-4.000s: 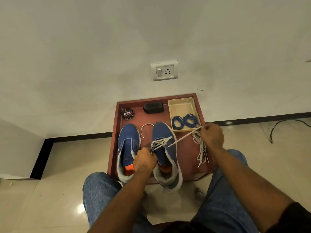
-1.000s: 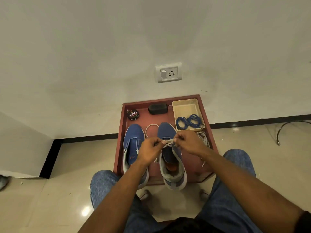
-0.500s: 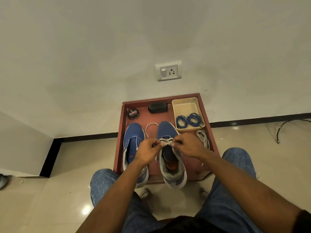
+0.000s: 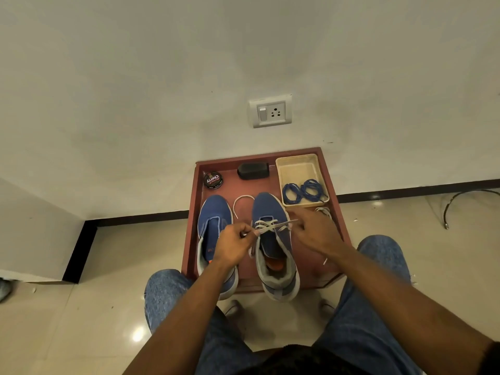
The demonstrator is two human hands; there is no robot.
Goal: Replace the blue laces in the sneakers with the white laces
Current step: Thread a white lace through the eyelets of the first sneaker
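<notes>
Hands parted since half a second ago: left hand (image 4: 233,246) and right hand (image 4: 315,231) each pinch white lace (image 4: 266,225) ends, tightening crossings on right sneaker (image 4: 273,244); lacing incomplete.

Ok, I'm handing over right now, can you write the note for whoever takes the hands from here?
Left hand pinches one end of the white lace; right hand grips the other side.
Right sneaker: white lace crossed through the first few eyelets only.
Left sneaker: no lace.
A second white lace lies between the shoes.
Blue laces are out, coiled in the beige tray.
Left: finish lacing the right sneaker, then lace the left.
</notes>
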